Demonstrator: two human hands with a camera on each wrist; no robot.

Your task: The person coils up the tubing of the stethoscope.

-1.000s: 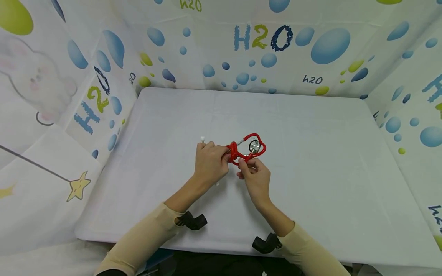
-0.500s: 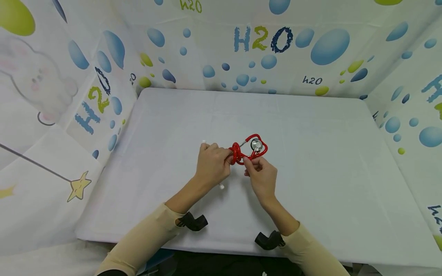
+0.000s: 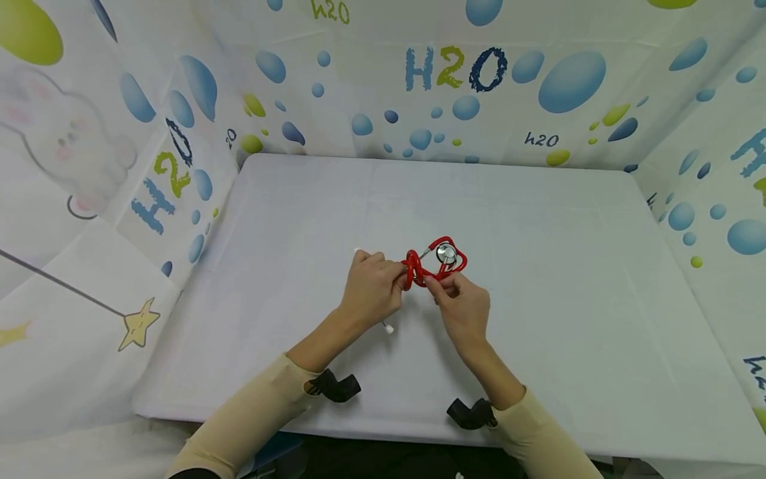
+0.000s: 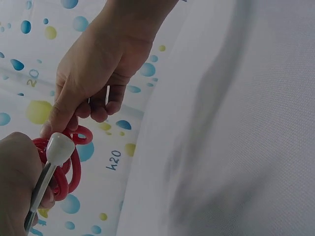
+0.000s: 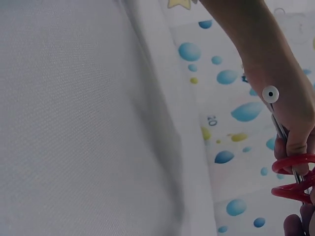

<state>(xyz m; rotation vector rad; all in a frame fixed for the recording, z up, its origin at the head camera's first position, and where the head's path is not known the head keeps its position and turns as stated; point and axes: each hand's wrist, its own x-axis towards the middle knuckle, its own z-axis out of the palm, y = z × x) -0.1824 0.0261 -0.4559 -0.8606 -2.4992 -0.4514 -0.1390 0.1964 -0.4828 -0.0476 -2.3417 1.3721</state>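
A red stethoscope (image 3: 411, 270) is held above the table, its tubing wound in loops around its metal part. My left hand (image 3: 372, 285) grips it at the left, by the metal ear tubes. One white ear tip (image 3: 389, 328) sticks out below that hand; in the left wrist view the ear tip (image 4: 60, 149) shows large in front of the red coils. With thumb and fingers, my right hand (image 3: 465, 309) pinches the red tubing at the lower right of the coils. Beyond those fingers, the silver chest piece (image 3: 445, 253) sits inside a loop of tubing. The palms hide part of the stethoscope.
A white cloth covers the table (image 3: 556, 299). Around its back and sides hang white curtains (image 3: 383, 86) printed with drops and H2O lettering. Black wrist mounts (image 3: 336, 386) sit on both forearms, above the table's front edge.
Both hands and the stethoscope have shifted slightly to the right, the right hand farther than the left. The lower ear tip shows more clearly, while the upper one is nearly hidden behind the left hand.
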